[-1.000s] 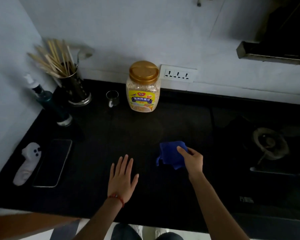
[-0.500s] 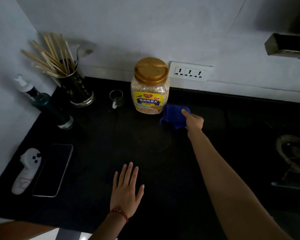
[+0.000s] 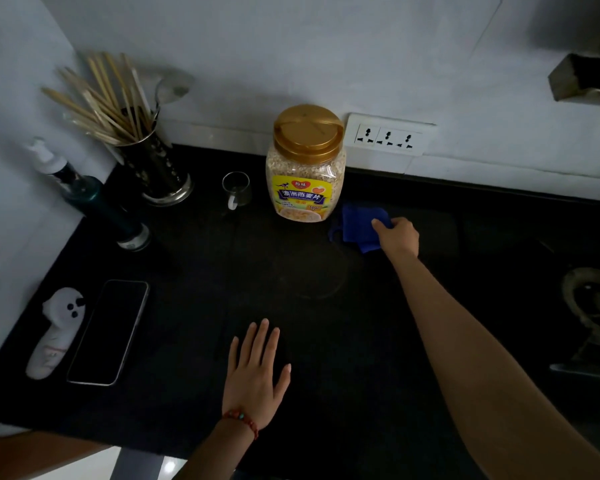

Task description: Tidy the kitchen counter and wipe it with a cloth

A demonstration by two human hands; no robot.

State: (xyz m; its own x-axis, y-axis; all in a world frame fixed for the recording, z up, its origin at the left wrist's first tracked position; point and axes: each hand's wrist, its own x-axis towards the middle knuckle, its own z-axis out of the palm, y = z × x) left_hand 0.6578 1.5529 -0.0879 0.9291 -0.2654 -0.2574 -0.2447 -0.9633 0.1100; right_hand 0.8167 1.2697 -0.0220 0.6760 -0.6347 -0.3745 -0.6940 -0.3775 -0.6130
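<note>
Wiping stage: the right hand (image 3: 397, 235) is gripping the blue cloth (image 3: 359, 225) just right of the oat jar (image 3: 305, 168); the left hand (image 3: 257, 372) is resting flat, fingers straight, on the surface (image 3: 187, 271). Items appear tidied; wiping looks unfinished.

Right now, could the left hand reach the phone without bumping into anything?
Probably yes. The left hand lies flat on the black counter, and the phone lies to its left with only bare counter between them. The white toy sits beyond the phone, not in the way.
</note>
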